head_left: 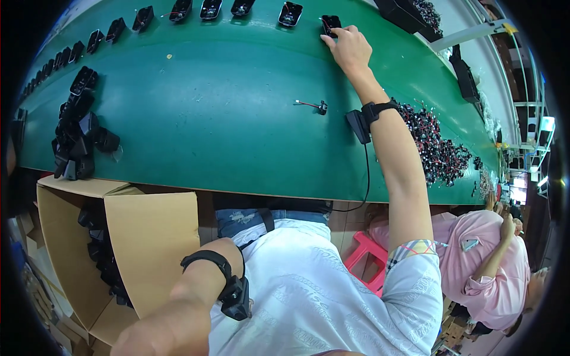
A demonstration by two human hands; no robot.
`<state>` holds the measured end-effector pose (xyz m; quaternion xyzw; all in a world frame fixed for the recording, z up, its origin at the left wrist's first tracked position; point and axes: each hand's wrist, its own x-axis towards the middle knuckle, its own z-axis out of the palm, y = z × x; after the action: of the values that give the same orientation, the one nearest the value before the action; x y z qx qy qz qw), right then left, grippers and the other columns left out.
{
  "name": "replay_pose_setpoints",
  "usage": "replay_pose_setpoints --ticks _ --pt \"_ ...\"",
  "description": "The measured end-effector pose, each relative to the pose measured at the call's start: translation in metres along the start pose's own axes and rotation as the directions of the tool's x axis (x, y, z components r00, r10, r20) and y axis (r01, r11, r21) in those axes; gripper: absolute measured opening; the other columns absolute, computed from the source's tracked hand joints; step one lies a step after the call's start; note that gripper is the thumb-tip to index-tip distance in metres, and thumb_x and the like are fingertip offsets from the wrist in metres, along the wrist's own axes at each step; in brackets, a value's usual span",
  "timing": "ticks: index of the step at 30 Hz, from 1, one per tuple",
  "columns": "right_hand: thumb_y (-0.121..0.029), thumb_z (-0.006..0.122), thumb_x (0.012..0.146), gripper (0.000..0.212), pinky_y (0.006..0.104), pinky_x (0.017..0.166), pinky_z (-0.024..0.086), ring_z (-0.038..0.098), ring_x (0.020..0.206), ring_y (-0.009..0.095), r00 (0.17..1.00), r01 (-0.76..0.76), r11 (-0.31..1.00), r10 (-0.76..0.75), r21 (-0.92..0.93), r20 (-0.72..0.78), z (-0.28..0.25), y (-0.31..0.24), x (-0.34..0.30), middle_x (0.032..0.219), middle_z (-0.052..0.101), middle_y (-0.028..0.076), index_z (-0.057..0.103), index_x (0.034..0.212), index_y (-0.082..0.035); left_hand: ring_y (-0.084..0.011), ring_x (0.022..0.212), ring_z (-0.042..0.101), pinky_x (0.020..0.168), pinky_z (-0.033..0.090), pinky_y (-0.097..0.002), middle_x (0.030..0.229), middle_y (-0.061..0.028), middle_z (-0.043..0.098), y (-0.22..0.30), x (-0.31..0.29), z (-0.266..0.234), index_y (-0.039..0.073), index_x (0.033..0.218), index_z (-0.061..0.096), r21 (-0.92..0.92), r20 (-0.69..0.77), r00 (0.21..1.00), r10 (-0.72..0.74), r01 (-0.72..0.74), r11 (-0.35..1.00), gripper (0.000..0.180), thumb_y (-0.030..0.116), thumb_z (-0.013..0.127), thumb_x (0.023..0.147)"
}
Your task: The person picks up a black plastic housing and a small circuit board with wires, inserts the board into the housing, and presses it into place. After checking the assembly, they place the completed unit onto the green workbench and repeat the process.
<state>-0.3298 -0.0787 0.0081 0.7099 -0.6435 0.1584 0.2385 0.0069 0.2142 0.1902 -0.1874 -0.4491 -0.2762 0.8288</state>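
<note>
At the far edge of the green table, my right hand [351, 46] reaches out with thumb and fingers closed at a small black rectangular housing [331, 24]. A bit of red wire shows in the housing by the fingertips. My left hand [231, 249] is low by my waist, mostly hidden past its wrist strap, and its fingers do not show. Between my right forearm and the table's middle lies a small black part with a red and white wire lead [322, 108]. Other open black housings [290, 14] stand in a curved row to the left.
A heap of small wired parts [436, 145] lies right of my forearm. Black housings are piled [77, 127] at the table's left. A cardboard box [151, 255] with black pieces stands below. A person in pink [481, 267] sits to the right, near a red stool [365, 261].
</note>
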Motion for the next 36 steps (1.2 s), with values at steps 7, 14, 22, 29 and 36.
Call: replay_pose_setpoints --ticks 7,14,22,29,36 --pt "-0.048 0.077 0.084 0.039 0.0429 0.073 0.059 0.072 0.093 0.03 0.974 -0.025 0.999 0.031 -0.027 0.224 -0.022 -0.01 0.006 0.099 0.073 0.011 0.075 0.101 -0.012 -0.0308 0.107 0.064 0.095 0.049 -0.0409 0.121 -0.0197 0.068 -0.051 -0.018 -0.072 -0.006 0.115 0.064 0.585 -0.33 0.856 -0.397 0.516 0.626 0.037 0.024 0.059 0.095" --pt "-0.041 0.076 0.087 0.047 0.0423 0.079 0.055 0.069 0.091 0.032 0.968 0.188 0.91 -0.235 0.369 0.086 -0.106 -0.027 -0.042 0.102 0.072 0.014 0.069 0.119 -0.008 -0.0386 0.134 0.047 0.108 0.039 -0.0528 0.143 -0.0211 0.053 -0.093 -0.027 -0.172 0.007 0.13 0.062 0.87 -0.385 0.87 -0.307 0.231 -0.435 0.048 0.034 0.065 0.091" --pt "-0.009 0.077 0.086 0.021 0.0314 0.066 0.054 0.066 0.071 0.02 0.917 -0.113 0.741 -0.179 0.662 0.356 -0.134 -0.052 -0.136 0.1 0.067 0.011 0.072 0.107 -0.005 -0.0407 0.142 0.035 0.114 0.034 -0.0592 0.147 -0.0136 0.049 -0.001 -0.074 -0.256 0.01 0.131 0.061 0.305 -0.633 0.774 -0.018 0.228 -0.924 0.052 0.034 0.071 0.087" --pt "0.0 0.069 0.091 0.017 0.0245 0.079 0.055 0.068 0.09 0.011 0.854 -0.415 0.384 -0.147 0.825 0.498 -0.131 -0.051 -0.129 0.108 0.071 0.007 0.065 0.107 0.002 -0.0361 0.121 0.056 0.105 0.047 -0.0448 0.126 -0.0169 0.064 -0.036 -0.097 -0.202 0.003 0.115 0.067 0.851 -0.302 0.763 -0.571 -0.055 -0.523 0.036 -0.002 0.062 0.08" --pt "0.003 0.068 0.091 0.02 0.0215 0.083 0.054 0.066 0.095 0.009 0.855 -0.47 0.156 -0.166 0.869 0.492 -0.136 -0.051 -0.14 0.111 0.067 0.004 0.068 0.111 0.001 -0.041 0.135 0.047 0.11 0.042 -0.0498 0.146 -0.0159 0.053 -0.084 -0.13 -0.097 0.009 0.14 0.057 0.986 -0.162 0.58 -0.798 0.115 -0.117 0.065 0.011 0.078 0.078"
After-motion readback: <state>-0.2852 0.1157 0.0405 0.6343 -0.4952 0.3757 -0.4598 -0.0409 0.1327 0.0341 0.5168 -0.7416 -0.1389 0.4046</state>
